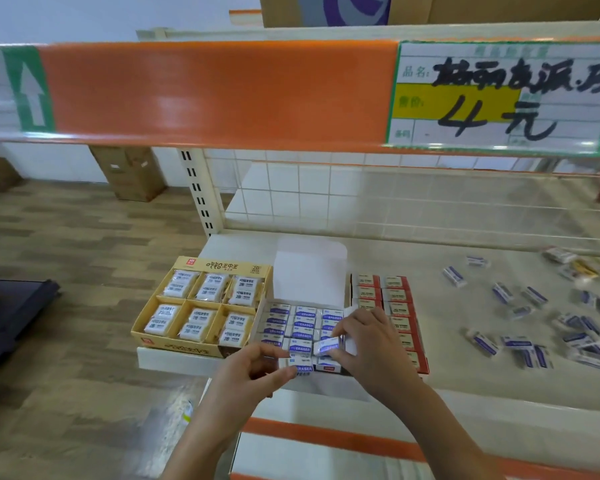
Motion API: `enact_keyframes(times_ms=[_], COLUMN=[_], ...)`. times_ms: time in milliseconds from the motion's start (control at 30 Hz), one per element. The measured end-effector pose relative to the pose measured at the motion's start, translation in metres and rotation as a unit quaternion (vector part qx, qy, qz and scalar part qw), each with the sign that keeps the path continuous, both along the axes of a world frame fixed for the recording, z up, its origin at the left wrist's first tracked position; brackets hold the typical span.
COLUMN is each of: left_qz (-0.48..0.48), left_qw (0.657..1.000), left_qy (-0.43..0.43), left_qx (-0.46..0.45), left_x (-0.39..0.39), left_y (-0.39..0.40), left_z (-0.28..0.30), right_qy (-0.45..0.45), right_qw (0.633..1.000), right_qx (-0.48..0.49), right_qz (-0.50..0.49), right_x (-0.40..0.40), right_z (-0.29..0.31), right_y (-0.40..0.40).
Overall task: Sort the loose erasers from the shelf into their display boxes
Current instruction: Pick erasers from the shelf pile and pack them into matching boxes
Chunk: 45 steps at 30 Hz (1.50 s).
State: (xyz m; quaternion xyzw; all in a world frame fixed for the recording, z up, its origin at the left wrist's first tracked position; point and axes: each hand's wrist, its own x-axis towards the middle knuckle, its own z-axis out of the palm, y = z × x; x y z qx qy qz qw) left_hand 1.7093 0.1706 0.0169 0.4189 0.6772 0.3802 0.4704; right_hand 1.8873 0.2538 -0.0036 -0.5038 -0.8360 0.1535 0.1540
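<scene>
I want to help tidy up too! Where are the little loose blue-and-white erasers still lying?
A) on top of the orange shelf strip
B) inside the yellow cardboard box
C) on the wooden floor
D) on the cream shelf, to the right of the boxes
D: the small loose blue-and-white erasers lie scattered on the cream shelf, right of the white open-lidded display box that both hands are filling.

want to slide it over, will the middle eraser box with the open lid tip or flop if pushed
The middle box looks nearly full, so it probably slides flat without tipping. Its upright lid is thin card and may flop. Erasers probably stay put, packed tight.
</scene>
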Motion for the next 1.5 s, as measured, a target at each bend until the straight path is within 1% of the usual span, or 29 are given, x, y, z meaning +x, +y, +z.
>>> enact_keyframes(times_ms=[233, 333, 467, 633, 800, 967, 1100, 1200, 1400, 1500], left_qz=[-0.035, -0.036, -0.028, -0.066, -0.096, -0.12, -0.141, -0.157, -0.154, -0.137], left_qw=[0.999, 0.997, 0.985, 0.956, 0.925, 0.914, 0.922, 0.915, 0.903, 0.906], left_qy=[0.028, 0.071, 0.158, 0.272, 0.35, 0.368, 0.344, 0.36, 0.39, 0.39], left_qx=[0.003, 0.024, 0.069, 0.089, 0.114, 0.119, 0.105, 0.091, 0.095, 0.093], left_x=[-0.004, -0.005, -0.001, 0.008, 0.014, 0.017, 0.017, 0.017, 0.015, 0.015], left_y=[0.004, 0.006, 0.01, 0.022, 0.032, 0.039, 0.041, 0.041, 0.04, 0.035], left_z=[-0.005, -0.007, -0.006, -0.004, -0.008, -0.012, -0.013, -0.014, -0.016, -0.018], right_qy=[-0.063, -0.082, -0.09, -0.049, -0.009, -0.006, 0.0, 0.004, 0.013, 0.015], right_qw=[0.998, 0.996, 0.996, 0.999, 0.999, 0.998, 0.999, 0.999, 0.999, 0.999], right_qx=[0.019, 0.02, 0.023, -0.004, -0.004, -0.009, -0.008, -0.011, -0.011, -0.004], right_qz=[0.0, -0.001, -0.003, -0.004, -0.035, -0.054, -0.048, -0.044, -0.041, -0.04], right_x=[-0.008, -0.01, -0.013, -0.008, 0.006, 0.013, 0.017, 0.017, 0.018, 0.018], right_z=[0.0, 0.001, 0.003, 0.006, 0.01, 0.013, 0.014, 0.014, 0.014, 0.013], right_y=[-0.002, -0.001, -0.001, -0.002, -0.008, -0.011, -0.012, -0.012, -0.012, -0.012])
